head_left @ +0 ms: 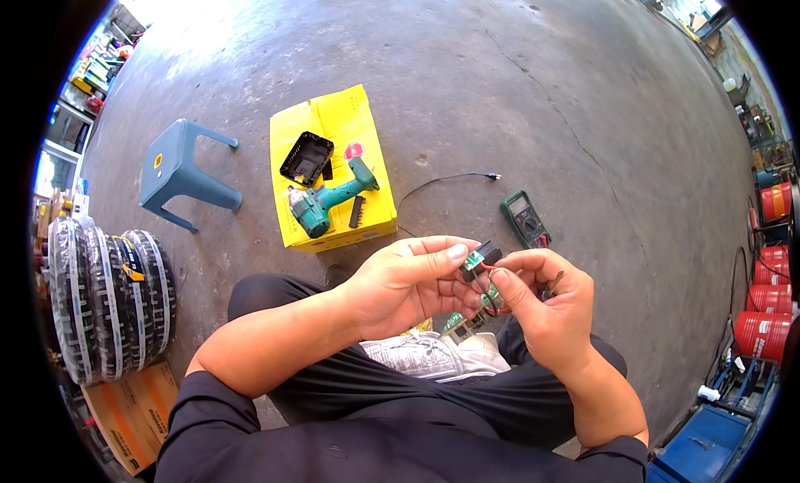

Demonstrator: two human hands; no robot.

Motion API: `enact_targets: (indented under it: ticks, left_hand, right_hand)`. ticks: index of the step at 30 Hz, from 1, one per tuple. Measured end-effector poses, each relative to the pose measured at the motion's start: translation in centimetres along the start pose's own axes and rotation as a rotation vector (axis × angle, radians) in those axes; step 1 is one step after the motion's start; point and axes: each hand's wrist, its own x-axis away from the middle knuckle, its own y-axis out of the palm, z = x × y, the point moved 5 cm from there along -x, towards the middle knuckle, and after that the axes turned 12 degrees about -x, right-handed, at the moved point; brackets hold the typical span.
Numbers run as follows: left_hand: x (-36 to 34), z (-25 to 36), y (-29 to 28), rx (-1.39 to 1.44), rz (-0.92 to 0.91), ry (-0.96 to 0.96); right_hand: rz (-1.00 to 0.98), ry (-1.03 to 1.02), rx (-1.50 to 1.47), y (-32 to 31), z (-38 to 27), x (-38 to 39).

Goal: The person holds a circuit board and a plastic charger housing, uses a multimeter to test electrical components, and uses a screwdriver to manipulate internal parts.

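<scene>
Above my lap, my left hand (pixel 408 283) pinches a small black connector block with a green circuit board (pixel 475 260) between thumb and fingers. My right hand (pixel 542 304) is closed close beside it, thumb and forefinger on a thin red wire (pixel 487 268) that comes off the board. A dark wire loops down below the block. From behind the right fingers a thin metal tip (pixel 559 277) sticks out; the rest of it is hidden. Lower down, more green circuit board pieces (pixel 454 321) show near a grey-white cloth (pixel 417 355) on my lap.
Ahead stands a yellow box (pixel 367 116) bearing a teal cordless power tool (pixel 333 198), a black plastic housing (pixel 307 159) and a small black strip (pixel 357 212). A multimeter (pixel 526 220) and a plugged cord (pixel 450 180) lie on the floor. A blue stool (pixel 179 162) and wrapped tyres (pixel 104 300) are left, red drums (pixel 762 333) right.
</scene>
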Motion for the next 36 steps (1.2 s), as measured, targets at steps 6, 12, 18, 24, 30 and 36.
enact_targets:
  ticks: [6,12,18,24,30,36]
  left_hand:
    - [-0.3,-0.5,0.3,0.041,0.048,-0.052]
    - [-0.5,-0.9,0.3,0.050,0.024,-0.065]
    - [-0.6,-0.1,0.8,0.004,0.073,-0.029]
    - [-0.3,0.5,-0.4,-0.060,0.029,-0.009]
    - [0.0,1.0,-0.4,-0.265,0.065,0.103]
    - [-0.1,1.2,-1.3,-0.422,0.242,0.117]
  right_hand:
    - [0.020,0.031,-0.056,0.0,0.5,0.0]
    - [0.004,0.075,-0.131,0.2,0.1,0.2]
    - [0.058,0.036,-0.072,-0.6,0.8,-0.1]
    - [0.019,0.001,-0.006,-1.3,2.3,-0.8]
    - [0.043,0.005,0.025,-1.2,2.9,-1.1]
    - [-0.025,-0.018,0.108,-0.5,3.4,-1.4]
